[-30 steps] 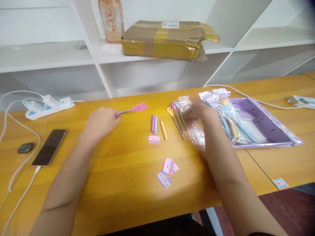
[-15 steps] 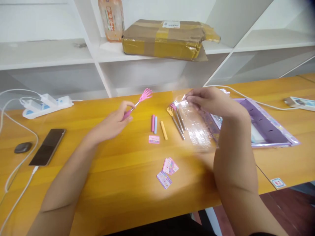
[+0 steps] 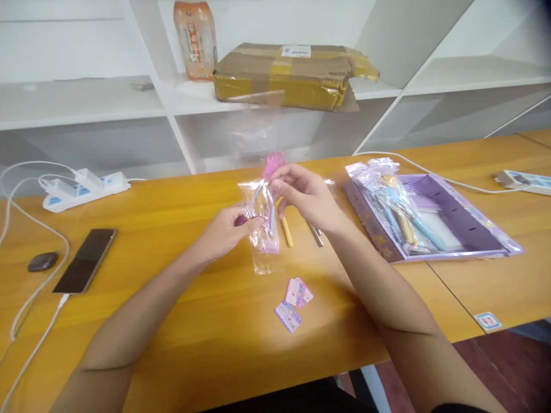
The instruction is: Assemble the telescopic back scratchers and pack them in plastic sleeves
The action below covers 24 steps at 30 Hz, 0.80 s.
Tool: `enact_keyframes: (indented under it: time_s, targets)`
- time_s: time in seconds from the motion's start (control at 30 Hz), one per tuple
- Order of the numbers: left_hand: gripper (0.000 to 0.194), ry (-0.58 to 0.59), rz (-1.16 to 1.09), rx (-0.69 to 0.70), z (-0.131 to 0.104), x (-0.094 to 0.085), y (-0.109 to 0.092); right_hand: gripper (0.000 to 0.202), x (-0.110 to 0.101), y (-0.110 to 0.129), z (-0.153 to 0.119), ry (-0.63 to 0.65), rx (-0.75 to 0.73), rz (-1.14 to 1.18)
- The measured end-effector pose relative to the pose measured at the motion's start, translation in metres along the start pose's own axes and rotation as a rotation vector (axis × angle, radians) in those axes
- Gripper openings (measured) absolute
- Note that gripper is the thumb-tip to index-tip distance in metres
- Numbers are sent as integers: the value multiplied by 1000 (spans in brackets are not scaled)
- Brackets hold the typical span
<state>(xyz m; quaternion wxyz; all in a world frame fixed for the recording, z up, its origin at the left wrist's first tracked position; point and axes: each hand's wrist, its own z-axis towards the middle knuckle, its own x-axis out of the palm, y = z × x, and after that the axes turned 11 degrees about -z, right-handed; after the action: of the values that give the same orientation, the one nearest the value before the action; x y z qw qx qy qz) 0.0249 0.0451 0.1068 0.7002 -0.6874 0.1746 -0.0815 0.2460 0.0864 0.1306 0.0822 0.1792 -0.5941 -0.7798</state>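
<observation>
My left hand (image 3: 228, 229) is closed on the handle of a pink back scratcher (image 3: 273, 164) with a hand-shaped head. Pinched in my right hand (image 3: 303, 192) is a clear plastic bag (image 3: 262, 261), partly blurred, next to the scratcher's head. Whether the scratcher is inside the bag or behind it, I cannot tell. A blue handle piece (image 3: 272, 221) shows by the bag, and a yellow one (image 3: 287, 232) lies to its right. Metal rods (image 3: 317, 236) of other scratchers stick out below my right hand, which hides their heads. Small printed cards (image 3: 298, 292) lie nearer me.
At right, a purple box (image 3: 465, 221) holds bagged back scratchers (image 3: 402, 215). A phone (image 3: 85, 261), a black mouse-like object (image 3: 42, 261) and a power strip (image 3: 86, 189) with cables lie at left. On the shelf stand a taped carton (image 3: 284, 74) and an orange bottle (image 3: 195, 43).
My right hand has moved left from beside the purple box, bringing the clear bag to the pink scratcher. My left hand has shifted slightly right with the scratcher.
</observation>
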Motion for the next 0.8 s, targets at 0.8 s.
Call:
enact_keyframes:
  time_s: [0.8]
  targets:
    - [34, -534, -389, 392, 1, -53, -32, 25, 2, 4, -14, -34, -252, -325]
